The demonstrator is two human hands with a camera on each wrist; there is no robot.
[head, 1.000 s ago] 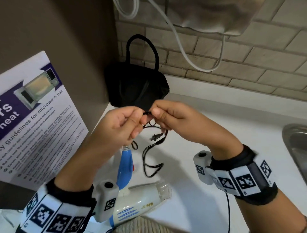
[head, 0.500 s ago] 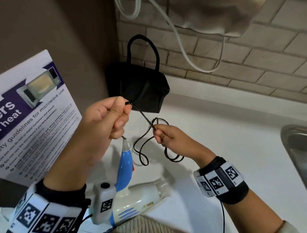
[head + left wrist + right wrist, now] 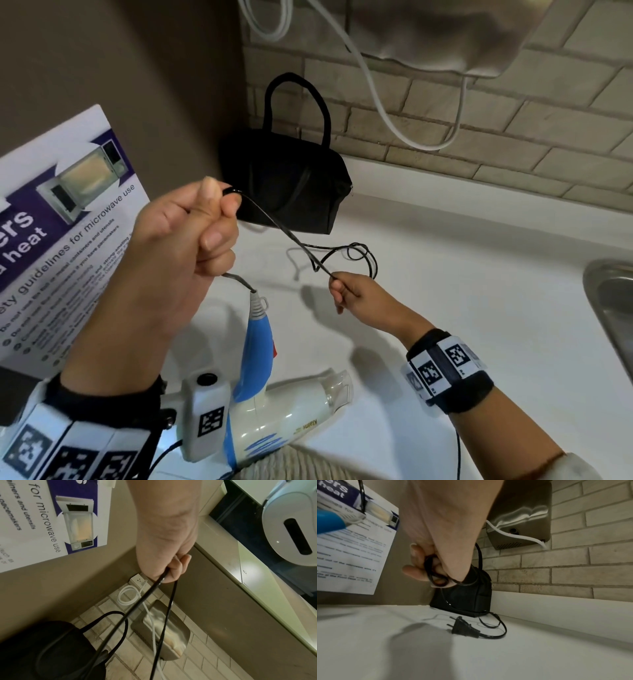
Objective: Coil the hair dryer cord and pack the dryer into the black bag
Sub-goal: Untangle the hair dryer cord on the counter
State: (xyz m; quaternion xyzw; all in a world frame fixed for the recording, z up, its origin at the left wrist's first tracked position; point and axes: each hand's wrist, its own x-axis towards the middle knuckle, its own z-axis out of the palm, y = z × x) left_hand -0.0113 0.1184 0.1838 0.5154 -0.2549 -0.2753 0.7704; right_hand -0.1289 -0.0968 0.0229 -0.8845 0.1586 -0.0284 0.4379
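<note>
A white and blue hair dryer (image 3: 274, 414) lies on the white counter (image 3: 462, 308) near the front edge. Its thin black cord (image 3: 284, 229) runs up into my left hand (image 3: 205, 226), which grips a folded bend of it in a fist above the counter. From there the cord stretches taut to my right hand (image 3: 346, 291), which pinches it low over the counter; a loose loop (image 3: 359, 255) hangs behind it. The plug (image 3: 464, 627) lies on the counter beside the black bag (image 3: 287, 185), which stands in the back corner, closed as far as I can tell.
A laminated microwave notice (image 3: 61, 233) leans on the left wall. A steel wall unit (image 3: 445, 31) with a white cable (image 3: 376, 99) hangs over the brick backsplash. A steel sink (image 3: 613, 308) edge is at the right.
My hands, together in front of the bag a second ago, have drawn apart. The left rose up and left, the right dropped toward the counter, pulling the cord straight between them.
</note>
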